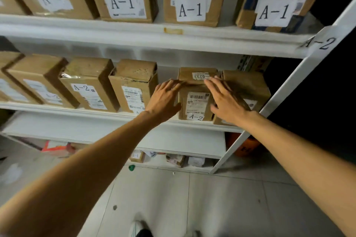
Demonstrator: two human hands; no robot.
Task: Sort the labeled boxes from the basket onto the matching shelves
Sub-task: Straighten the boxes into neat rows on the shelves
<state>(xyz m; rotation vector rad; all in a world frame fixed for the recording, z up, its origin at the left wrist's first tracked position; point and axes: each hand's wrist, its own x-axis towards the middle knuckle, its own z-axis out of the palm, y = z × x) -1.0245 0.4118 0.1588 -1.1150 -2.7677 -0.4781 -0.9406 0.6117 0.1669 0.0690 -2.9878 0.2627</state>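
- A-2 box [196,102] stands upright at the front edge of the A-2 shelf [77,111], near its right end, between neighbouring boxes.
- Left hand [165,100] and right hand [227,102] flank it, fingers straight, pressing its sides.
- Judgement: this box is shelved correctly. No basket is visible, so what remains is unknown.
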